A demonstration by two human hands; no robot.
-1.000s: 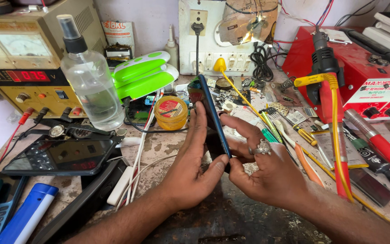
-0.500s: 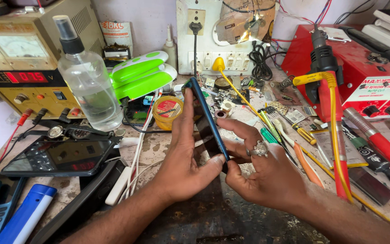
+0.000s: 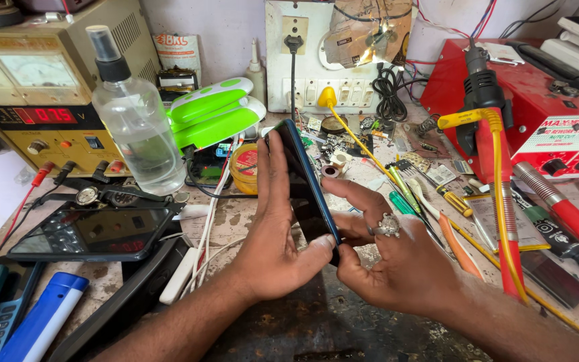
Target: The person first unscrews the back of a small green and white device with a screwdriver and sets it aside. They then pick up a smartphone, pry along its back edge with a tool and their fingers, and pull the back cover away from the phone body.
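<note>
A dark blue phone [image 3: 305, 181] stands on its edge over the middle of the workbench, held between both hands. My left hand [image 3: 275, 241] lies flat against its left face, fingers pointing away and thumb pressed on its near corner. My right hand [image 3: 387, 251], with a ring on one finger, grips the phone's right face and lower end with fingertips and thumb. The phone's near end is hidden by my thumbs.
A clear spray bottle [image 3: 137, 121], a yellow power supply [image 3: 41, 124], a green and white device [image 3: 216, 114] and a small yellow tin [image 3: 244, 167] stand at the left. Screwdrivers [image 3: 430, 208] and a red-handled iron [image 3: 500, 194] lie at the right. A wall switchboard [image 3: 330, 60] sits behind.
The phone has been tilted a little more upright and both hands have shifted slightly. My left thumb now presses on the near corner.
</note>
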